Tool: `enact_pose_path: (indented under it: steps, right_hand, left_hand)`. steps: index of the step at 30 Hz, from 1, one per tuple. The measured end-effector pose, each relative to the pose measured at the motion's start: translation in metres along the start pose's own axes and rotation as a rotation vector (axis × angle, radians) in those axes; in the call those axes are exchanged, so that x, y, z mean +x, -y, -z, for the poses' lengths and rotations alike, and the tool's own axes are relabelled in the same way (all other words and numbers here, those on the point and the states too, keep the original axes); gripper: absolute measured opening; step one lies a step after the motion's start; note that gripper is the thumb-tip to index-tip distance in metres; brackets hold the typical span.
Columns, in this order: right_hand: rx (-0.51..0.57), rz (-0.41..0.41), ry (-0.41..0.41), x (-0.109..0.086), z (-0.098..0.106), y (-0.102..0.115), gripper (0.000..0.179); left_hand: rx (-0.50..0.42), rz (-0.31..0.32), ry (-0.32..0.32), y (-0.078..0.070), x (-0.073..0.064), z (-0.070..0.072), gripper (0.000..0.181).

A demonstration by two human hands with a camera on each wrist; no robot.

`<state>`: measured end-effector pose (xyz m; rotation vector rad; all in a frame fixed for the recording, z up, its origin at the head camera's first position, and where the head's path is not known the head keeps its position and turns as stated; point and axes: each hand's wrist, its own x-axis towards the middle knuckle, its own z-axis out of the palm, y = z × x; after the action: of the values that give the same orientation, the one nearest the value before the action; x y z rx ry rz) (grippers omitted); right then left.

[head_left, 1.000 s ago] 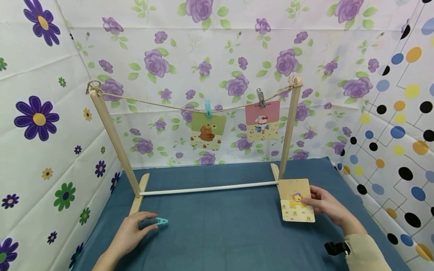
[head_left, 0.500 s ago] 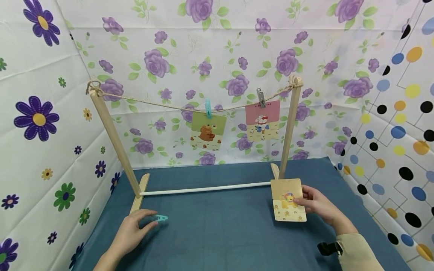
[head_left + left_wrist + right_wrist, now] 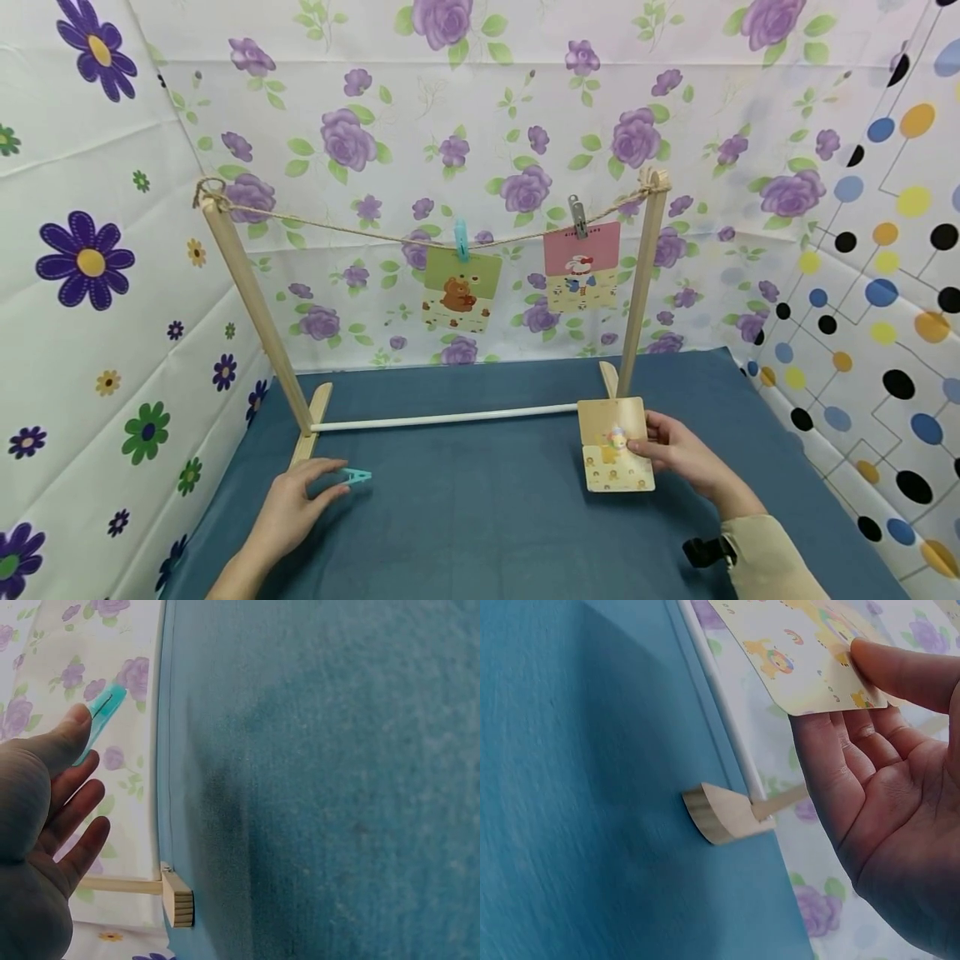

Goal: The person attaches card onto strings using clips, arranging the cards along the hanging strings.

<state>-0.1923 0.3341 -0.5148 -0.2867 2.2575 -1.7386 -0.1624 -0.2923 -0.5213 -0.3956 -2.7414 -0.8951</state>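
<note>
My left hand (image 3: pixel 288 508) pinches a turquoise clothespin (image 3: pixel 357 476) between thumb and forefinger, above the cloth at the front left. In the left wrist view the clothespin (image 3: pixel 105 712) sticks out past the thumb tip. On the right, my right hand (image 3: pixel 690 458) holds a yellow card (image 3: pixel 611 471) with a lion picture by its right edge, thumb on the front and fingers behind. Along the twine (image 3: pixel 337 229) hang a green bear card (image 3: pixel 459 293) under a turquoise clothespin (image 3: pixel 461 240) and a pink rabbit card (image 3: pixel 579 275) under a metal clip (image 3: pixel 577 217).
Two wooden posts (image 3: pixel 255 308) on wooden feet carry the twine, with a white rod (image 3: pixel 450 418) joining them low down. Blue cloth (image 3: pixel 450 517) covers the table. Flowered sheets stand behind and to the left, a dotted one (image 3: pixel 885 333) to the right.
My right hand has moved left with the yellow card, which now covers the right end of the white rod. My left hand has risen slightly with the clothespin.
</note>
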Motion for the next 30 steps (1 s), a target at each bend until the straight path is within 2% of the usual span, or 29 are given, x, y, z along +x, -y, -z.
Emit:
enact_pose_path:
  steps: [7, 16, 25, 30]
  right_hand:
    - [-0.002, -0.002, -0.005, 0.008, -0.019, 0.001, 0.068]
    - [-0.024, 0.045, 0.02, 0.02, -0.045, 0.01, 0.064]
    - [0.049, 0.074, 0.038, 0.031, -0.068, 0.02, 0.057]
    - [0.076, 0.087, 0.02, 0.036, -0.081, 0.028, 0.057]
  left_hand:
    - [-0.003, -0.017, -0.024, -0.002, 0.0, 0.002, 0.037]
    - [-0.014, -0.052, -0.075, -0.002, 0.001, 0.002, 0.039]
    - [-0.029, -0.052, -0.113, -0.005, -0.001, 0.001, 0.038]
    - [-0.03, -0.042, -0.122, -0.008, 0.0, 0.002, 0.037]
